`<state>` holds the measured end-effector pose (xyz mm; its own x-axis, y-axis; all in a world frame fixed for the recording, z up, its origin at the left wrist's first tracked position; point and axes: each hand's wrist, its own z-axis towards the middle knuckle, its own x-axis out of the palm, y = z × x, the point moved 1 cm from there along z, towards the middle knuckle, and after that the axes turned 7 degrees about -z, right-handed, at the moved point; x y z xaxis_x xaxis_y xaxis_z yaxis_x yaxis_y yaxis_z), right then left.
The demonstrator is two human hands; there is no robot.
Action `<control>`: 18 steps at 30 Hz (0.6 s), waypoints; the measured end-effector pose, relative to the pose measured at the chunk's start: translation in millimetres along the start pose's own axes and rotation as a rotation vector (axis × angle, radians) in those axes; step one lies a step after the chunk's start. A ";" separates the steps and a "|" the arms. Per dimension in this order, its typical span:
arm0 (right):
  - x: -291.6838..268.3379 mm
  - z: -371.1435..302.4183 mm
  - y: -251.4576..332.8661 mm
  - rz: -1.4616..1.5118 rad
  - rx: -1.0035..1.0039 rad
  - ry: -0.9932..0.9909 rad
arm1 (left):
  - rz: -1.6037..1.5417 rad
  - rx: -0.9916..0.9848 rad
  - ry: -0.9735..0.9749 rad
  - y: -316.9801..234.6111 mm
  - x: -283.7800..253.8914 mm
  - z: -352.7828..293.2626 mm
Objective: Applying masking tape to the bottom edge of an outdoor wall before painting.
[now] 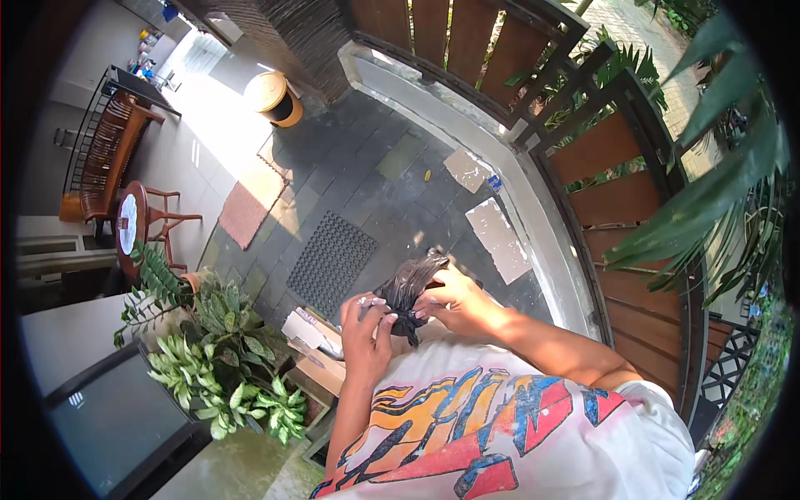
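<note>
Close in front of my shirt, a crumpled black plastic bag (410, 283) is held up between both hands. My left hand (367, 327) pinches the bag's lower left side, with thumb and fingers bent in toward it. On the other side, my right hand (450, 298) grips the bag with its fingers curled against the plastic. A gathered end of the bag hangs down between the two hands. Whatever the bag may contain is hidden.
A dark rubber mat (332, 260) and a reddish doormat (252, 204) lie on the tiles. Flattened cardboard (498, 237) lies by the low kerb. Potted plants (229, 358) stand at left, near a cardboard box (321, 367). A yellow bin (279, 100) stands farther off. A wooden fence (617, 200) curves along the right.
</note>
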<state>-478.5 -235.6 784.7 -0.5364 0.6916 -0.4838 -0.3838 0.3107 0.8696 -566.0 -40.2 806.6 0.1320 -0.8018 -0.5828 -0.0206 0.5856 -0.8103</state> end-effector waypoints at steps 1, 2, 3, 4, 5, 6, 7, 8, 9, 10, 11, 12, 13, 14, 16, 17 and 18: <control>-9.3 18.4 -1.4 0.020 0.010 -0.020 | -0.017 -0.028 -0.044 7.4 -5.8 21.6; -12.0 34.2 -7.6 0.060 0.022 -0.042 | -0.066 -0.061 -0.038 14.0 -11.9 40.4; -11.3 48.4 -13.5 0.107 0.022 -0.063 | -0.064 -0.055 -0.024 17.9 -15.8 58.7; -12.8 62.3 -19.6 0.109 0.031 -0.081 | -0.101 -0.051 -0.034 22.2 -18.1 77.8; -14.7 75.2 -26.2 0.079 0.062 -0.089 | -0.139 -0.046 -0.039 26.7 -21.5 97.9; -15.9 86.8 -30.4 0.046 0.106 -0.102 | -0.162 -0.059 0.020 31.8 -24.7 119.9; -16.5 104.1 -29.6 0.046 0.125 -0.131 | -0.163 -0.046 0.051 40.9 -27.7 141.5; -17.7 119.9 -24.5 -0.039 0.121 -0.223 | -0.184 -0.010 0.105 50.6 -29.1 163.1; -22.0 140.6 -23.9 -0.126 0.110 -0.315 | -0.201 0.031 0.153 60.6 -28.2 188.5; -23.2 157.2 -20.3 -0.141 0.078 -0.375 | -0.225 0.051 0.235 65.5 -26.7 211.1; -21.1 172.1 -27.0 -0.170 0.060 -0.388 | -0.222 0.073 0.288 70.6 -23.1 232.5; -11.3 185.7 -37.8 -0.145 0.117 -0.401 | -0.285 0.121 0.360 75.3 -19.9 255.8; -1.3 199.5 -47.7 -0.116 0.175 -0.415 | -0.348 0.165 0.435 82.4 -18.1 277.5; 3.0 219.1 -51.3 -0.105 0.223 -0.491 | -0.325 0.189 0.487 96.5 -20.5 298.7; 1.5 237.6 -62.1 -0.124 0.324 -0.554 | -0.344 0.222 0.662 109.3 -17.2 344.0; 5.9 246.1 -67.5 -0.118 0.375 -0.564 | -0.338 0.225 0.770 117.2 -18.6 361.2; 5.3 253.6 -69.8 -0.130 0.421 -0.560 | -0.347 0.260 0.840 119.5 -18.5 379.3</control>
<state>-263.9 -88.3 746.5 0.0038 0.8280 -0.5607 -0.0352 0.5604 0.8274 -195.0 89.8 743.6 -0.6701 -0.7000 -0.2469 0.1206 0.2255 -0.9667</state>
